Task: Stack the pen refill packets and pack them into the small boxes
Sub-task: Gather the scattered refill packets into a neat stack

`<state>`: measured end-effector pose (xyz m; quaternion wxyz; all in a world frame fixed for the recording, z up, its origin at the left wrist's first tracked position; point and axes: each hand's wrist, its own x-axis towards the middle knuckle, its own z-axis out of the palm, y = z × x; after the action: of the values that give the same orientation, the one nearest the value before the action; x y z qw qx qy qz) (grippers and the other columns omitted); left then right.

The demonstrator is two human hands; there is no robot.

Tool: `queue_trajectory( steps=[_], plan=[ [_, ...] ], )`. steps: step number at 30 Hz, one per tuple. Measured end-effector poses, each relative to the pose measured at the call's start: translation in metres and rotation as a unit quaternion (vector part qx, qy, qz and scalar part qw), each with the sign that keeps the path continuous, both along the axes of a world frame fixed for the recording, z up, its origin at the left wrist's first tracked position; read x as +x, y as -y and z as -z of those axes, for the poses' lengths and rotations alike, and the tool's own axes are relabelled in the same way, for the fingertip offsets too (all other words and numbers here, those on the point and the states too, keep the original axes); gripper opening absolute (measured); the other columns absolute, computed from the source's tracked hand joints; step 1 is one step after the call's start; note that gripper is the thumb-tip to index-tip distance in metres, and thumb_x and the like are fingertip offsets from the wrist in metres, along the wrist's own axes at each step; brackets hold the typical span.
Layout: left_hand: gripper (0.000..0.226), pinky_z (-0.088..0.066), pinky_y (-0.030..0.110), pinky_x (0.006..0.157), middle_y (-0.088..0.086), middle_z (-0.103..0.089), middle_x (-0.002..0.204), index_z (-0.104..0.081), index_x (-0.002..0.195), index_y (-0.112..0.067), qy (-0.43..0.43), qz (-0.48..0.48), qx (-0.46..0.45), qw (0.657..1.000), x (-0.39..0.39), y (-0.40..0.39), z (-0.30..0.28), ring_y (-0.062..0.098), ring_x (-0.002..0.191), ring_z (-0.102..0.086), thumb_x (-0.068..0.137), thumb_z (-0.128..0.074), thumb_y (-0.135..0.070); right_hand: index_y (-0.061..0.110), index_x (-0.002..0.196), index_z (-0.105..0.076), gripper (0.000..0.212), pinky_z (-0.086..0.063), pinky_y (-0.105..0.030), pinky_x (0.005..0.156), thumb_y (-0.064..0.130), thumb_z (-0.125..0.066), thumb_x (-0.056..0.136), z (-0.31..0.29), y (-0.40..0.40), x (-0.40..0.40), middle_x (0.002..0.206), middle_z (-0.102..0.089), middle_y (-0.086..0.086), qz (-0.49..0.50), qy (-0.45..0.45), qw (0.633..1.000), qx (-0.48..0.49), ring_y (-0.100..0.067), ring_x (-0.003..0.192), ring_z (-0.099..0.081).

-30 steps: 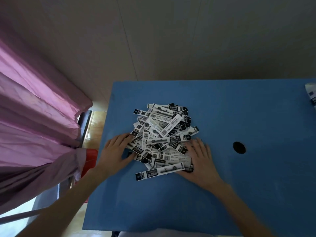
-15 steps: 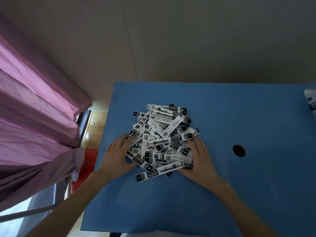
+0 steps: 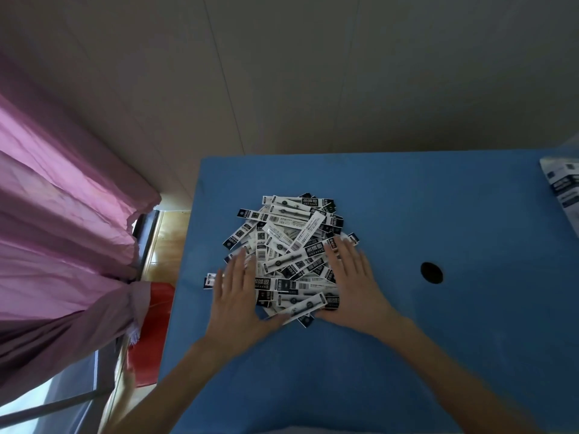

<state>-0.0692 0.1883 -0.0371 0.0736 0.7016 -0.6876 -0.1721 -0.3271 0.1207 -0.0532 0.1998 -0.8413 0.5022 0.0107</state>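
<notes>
1. Left hand [image 3: 235,296] flat on the near-left edge of the heap, fingers straight and slightly spread, motion-blurred, gripping nothing
2. Right hand [image 3: 354,283] flat on the near-right edge of the same heap, fingers straight and close together, pressing on packets rather than curling round any
3. Between the two palms, a loose pile of pen refill packets [image 3: 294,249]: long narrow white strips with black ends and barcodes, crossing at all angles, heaped on the left-centre of the table
4. One lone packet [image 3: 210,280] poking out just left of the left hand's fingers, partly covered by them
5. Underneath everything, a blue table [image 3: 438,355], with a round dark hole [image 3: 431,272] to the right of the right hand, well apart from the pile
6. At the far right edge, a clear plastic bag [image 3: 564,189] of similar printed packs, cut off by the frame
7. Left of the table, a pink curtain [image 3: 62,220], a red object [image 3: 153,333] low beside it, and wooden floor beyond
</notes>
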Motion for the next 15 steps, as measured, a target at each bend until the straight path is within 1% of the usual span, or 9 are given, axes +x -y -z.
queue_trajectory(
  steps=[1,2,4,6,8,11,13,15],
  plan=[
    [0.139,0.000,0.053,0.127,0.002,0.015,0.171,0.005,0.163,-0.016,0.008,0.035,0.012,0.999,-0.002,-0.001,0.006,0.024,0.158,0.013,0.066,-0.052,-0.096,0.023,0.158,0.027,0.141,0.006,-0.057,0.126,0.086,-0.062,0.069,-0.003,0.005,0.002,0.164,0.036,-0.003,-0.024,-0.011,1.000,-0.009,-0.024,0.152,0.033],
    [0.143,0.002,0.054,0.127,0.001,0.022,0.169,0.011,0.163,-0.017,0.017,0.062,0.028,0.998,-0.003,-0.001,0.012,0.023,0.156,0.019,0.063,-0.053,-0.097,0.023,0.158,0.026,0.143,0.006,-0.059,0.126,0.087,-0.063,0.067,-0.005,0.011,0.005,0.165,0.035,-0.005,-0.044,-0.023,0.999,-0.017,-0.026,0.152,0.032],
    [0.144,-0.001,0.056,0.127,0.003,0.028,0.167,0.017,0.161,-0.016,0.040,0.095,0.042,0.994,-0.003,0.003,0.019,0.023,0.155,0.025,0.063,-0.051,-0.098,0.021,0.158,0.026,0.149,0.007,-0.062,0.124,0.089,-0.065,0.063,-0.010,0.026,0.012,0.163,0.038,-0.007,-0.065,-0.052,0.996,-0.023,-0.029,0.152,0.032],
    [0.139,0.000,0.052,0.127,0.002,0.031,0.166,0.019,0.161,-0.017,0.041,0.107,0.043,0.992,-0.002,0.009,0.020,0.021,0.154,0.028,0.068,-0.051,-0.094,0.020,0.156,0.030,0.155,0.006,-0.064,0.121,0.091,-0.067,0.059,-0.014,0.041,0.019,0.161,0.042,-0.008,-0.065,-0.082,0.994,-0.008,-0.033,0.152,0.032],
    [0.131,0.001,0.046,0.126,-0.001,0.033,0.166,0.017,0.161,-0.019,0.009,0.108,0.037,0.993,-0.005,0.013,0.017,0.018,0.153,0.030,0.075,-0.058,-0.083,0.022,0.156,0.032,0.158,0.002,-0.065,0.120,0.090,-0.071,0.056,-0.016,0.052,0.025,0.162,0.040,-0.008,-0.061,-0.090,0.994,0.026,-0.035,0.153,0.027],
    [0.123,0.001,0.040,0.126,-0.002,0.036,0.164,0.016,0.161,-0.017,-0.032,0.124,0.036,0.991,-0.014,0.020,0.014,0.017,0.151,0.033,0.079,-0.059,-0.070,0.023,0.159,0.024,0.156,-0.006,-0.064,0.123,0.084,-0.077,0.056,-0.019,0.058,0.032,0.168,0.026,-0.010,-0.064,-0.099,0.990,0.070,-0.036,0.156,0.015],
    [0.122,-0.006,0.040,0.128,-0.002,0.036,0.164,0.014,0.162,-0.015,-0.064,0.128,0.039,0.989,-0.019,0.025,0.012,0.017,0.151,0.033,0.080,-0.065,-0.058,0.020,0.161,0.018,0.151,-0.011,-0.061,0.124,0.078,-0.079,0.061,-0.021,0.057,0.034,0.170,0.015,-0.012,-0.065,-0.119,0.989,0.061,-0.036,0.157,0.005],
    [0.124,-0.010,0.042,0.128,-0.001,0.035,0.164,0.012,0.162,-0.014,-0.065,0.130,0.034,0.989,-0.022,0.029,0.011,0.018,0.152,0.033,0.078,-0.072,-0.051,0.017,0.162,0.013,0.148,-0.014,-0.061,0.123,0.076,-0.079,0.063,-0.026,0.054,0.032,0.170,0.005,-0.014,-0.065,-0.135,0.988,0.029,-0.036,0.157,-0.004]
  ],
)
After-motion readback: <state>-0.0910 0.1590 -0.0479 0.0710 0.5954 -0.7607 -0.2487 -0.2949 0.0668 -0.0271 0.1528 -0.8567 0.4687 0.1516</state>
